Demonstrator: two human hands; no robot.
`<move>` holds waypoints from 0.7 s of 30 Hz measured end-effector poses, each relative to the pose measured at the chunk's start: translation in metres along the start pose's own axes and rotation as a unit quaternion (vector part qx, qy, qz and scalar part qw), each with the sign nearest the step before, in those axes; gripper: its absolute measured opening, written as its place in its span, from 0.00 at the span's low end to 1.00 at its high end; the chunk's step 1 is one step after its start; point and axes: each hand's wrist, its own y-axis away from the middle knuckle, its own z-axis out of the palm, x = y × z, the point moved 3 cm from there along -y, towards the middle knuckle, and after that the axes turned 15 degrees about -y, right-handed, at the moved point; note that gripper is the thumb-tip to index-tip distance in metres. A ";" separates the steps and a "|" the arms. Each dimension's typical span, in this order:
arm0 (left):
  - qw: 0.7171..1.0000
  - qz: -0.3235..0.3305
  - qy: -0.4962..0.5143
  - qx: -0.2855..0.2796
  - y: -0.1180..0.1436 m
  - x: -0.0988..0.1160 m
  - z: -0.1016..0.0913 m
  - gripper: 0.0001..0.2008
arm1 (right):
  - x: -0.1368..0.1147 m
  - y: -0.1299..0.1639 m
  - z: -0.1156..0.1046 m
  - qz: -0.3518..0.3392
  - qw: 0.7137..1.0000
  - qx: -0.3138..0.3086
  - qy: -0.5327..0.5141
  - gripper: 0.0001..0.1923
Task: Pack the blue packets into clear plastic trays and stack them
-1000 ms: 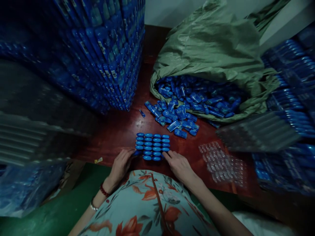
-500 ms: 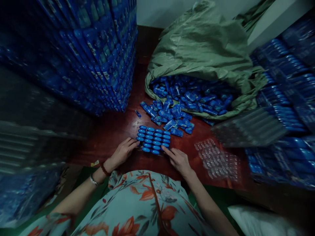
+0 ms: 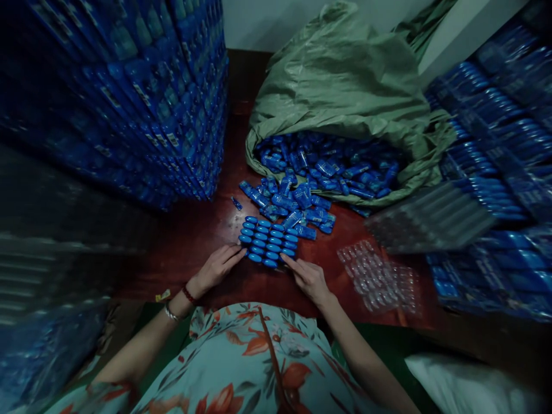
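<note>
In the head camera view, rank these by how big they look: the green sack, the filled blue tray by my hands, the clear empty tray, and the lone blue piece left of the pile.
1. green sack
2. clear empty tray
3. filled blue tray, close to the clear one
4. lone blue piece

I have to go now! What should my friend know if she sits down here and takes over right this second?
Left hand: fingers touch the left edge of the blue tray, open.
Right hand: fingers touch its near right corner, open.
The tray lies flat on the red table, all rows filled.
Loose blue pieces spill from the green sack just behind it.
Empty clear trays lie to the right.
Done: this tray. Left: the loose pile and the clear trays.
</note>
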 end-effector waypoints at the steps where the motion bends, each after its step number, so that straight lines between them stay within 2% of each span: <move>1: 1.000 0.013 -0.003 -0.008 -0.002 -0.002 -0.002 0.20 | 0.000 -0.001 -0.001 0.000 1.000 -0.003 0.000 0.23; 7: 0.996 0.039 -0.034 -0.074 -0.004 -0.011 -0.013 0.19 | 0.002 -0.004 -0.004 0.010 0.999 -0.030 -0.002 0.24; 11: 0.992 0.045 -0.049 -0.111 -0.009 -0.006 -0.015 0.17 | 0.003 -0.007 -0.003 0.004 0.999 -0.031 -0.006 0.24; 14: 0.989 0.020 -0.053 -0.140 -0.016 0.001 -0.012 0.16 | 0.003 -0.009 -0.003 -0.002 1.000 -0.029 -0.008 0.25; 18: 0.992 -0.015 -0.056 -0.112 -0.014 0.005 -0.009 0.15 | 0.000 -0.012 -0.006 -0.004 1.000 -0.017 -0.013 0.22; 21: 0.995 -0.056 -0.035 -0.070 -0.009 -0.011 -0.007 0.14 | -0.004 -0.014 -0.007 0.000 0.999 0.026 -0.031 0.18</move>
